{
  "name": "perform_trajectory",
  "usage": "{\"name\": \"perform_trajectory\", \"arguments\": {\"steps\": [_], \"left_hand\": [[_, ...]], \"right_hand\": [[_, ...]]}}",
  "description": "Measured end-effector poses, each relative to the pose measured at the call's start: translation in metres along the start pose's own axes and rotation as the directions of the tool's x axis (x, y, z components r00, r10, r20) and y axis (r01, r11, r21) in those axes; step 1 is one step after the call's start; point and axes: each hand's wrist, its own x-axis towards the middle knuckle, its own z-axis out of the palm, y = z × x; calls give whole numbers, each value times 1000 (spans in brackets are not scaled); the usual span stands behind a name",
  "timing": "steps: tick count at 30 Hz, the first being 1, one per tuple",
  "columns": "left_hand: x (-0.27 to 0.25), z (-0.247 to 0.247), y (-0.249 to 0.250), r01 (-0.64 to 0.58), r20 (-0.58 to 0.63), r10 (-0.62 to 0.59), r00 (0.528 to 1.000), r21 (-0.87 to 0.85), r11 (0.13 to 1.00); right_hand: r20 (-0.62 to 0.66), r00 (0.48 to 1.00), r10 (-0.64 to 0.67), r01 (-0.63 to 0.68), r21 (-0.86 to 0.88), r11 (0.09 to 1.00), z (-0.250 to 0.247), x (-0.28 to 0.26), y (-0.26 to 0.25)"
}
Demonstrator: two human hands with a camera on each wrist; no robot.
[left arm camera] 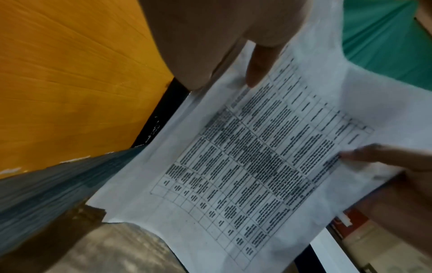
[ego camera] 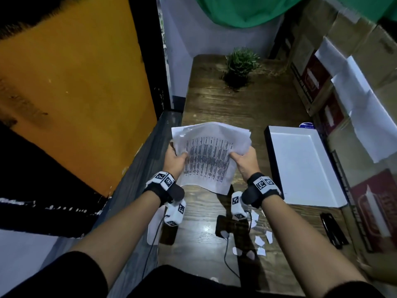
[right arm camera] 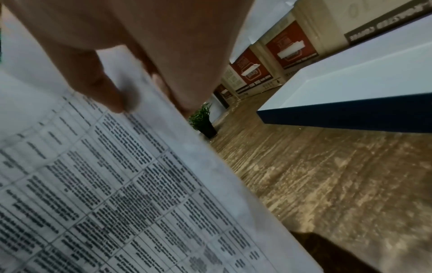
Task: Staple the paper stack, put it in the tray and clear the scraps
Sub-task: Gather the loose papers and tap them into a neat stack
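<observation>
Head view: both hands hold the paper stack (ego camera: 211, 153) up above the wooden table (ego camera: 225, 108), the left hand (ego camera: 174, 157) gripping its left edge, the right hand (ego camera: 245, 161) its right edge, thumbs on the printed top sheet. Only this view shows the scraps (ego camera: 258, 241), small white bits lying on the table near the person, and the stapler (ego camera: 333, 231), black, at the table's right edge, apart from the hands. The white tray (ego camera: 300, 166) with dark walls sits right of the stack. A potted plant (ego camera: 240, 65) stands at the far end, cardboard boxes (ego camera: 335, 87) line the right side, an orange panel (ego camera: 75, 87) rises on the left, and green cloth (ego camera: 247, 11) hangs behind.

Left wrist view: the left thumb (left arm camera: 259, 66) lies on the printed table of the top sheet, the other fingers hidden under the stack; the right thumb (left arm camera: 374, 155) presses the opposite edge.

Right wrist view: the right thumb (right arm camera: 105, 88) pinches the sheets against fingers below. This view alone shows the tray's dark side wall (right arm camera: 350, 114) from low down, just beside the stack, and the plant's black pot (right arm camera: 208, 129).
</observation>
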Motion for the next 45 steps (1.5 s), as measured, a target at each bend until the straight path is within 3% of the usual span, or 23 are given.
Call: {"name": "perform_trajectory", "arguments": {"steps": [5,13,20,25,32,38,45], "left_hand": [[-1,-5,6,-54,-10,53,999,-26,998],[-11,5,21,-31,17,31,999,34,999],[-19,1,33,-81,17,80,997,29,996],[-16,5,35,-118,-35,119,992,18,993],[-22,4,33,-120,66,122,990,-39,992],[-21,13,41,-211,-40,210,977,-9,977],[-18,16,18,-111,-88,105,991,-60,992]], "right_hand": [[5,1000,-4,3,47,999,-9,1,-6],[-40,997,-62,59,-61,996,8,-6,-13],[16,1000,26,-26,-52,998,-10,-8,-6],[0,1000,-8,8,-83,997,-7,-9,-12],[-43,999,20,-24,-86,996,-8,-6,-8],[-118,991,-65,55,-87,995,0,-4,-22],[-92,994,53,-62,-97,993,1,-14,11]]}}
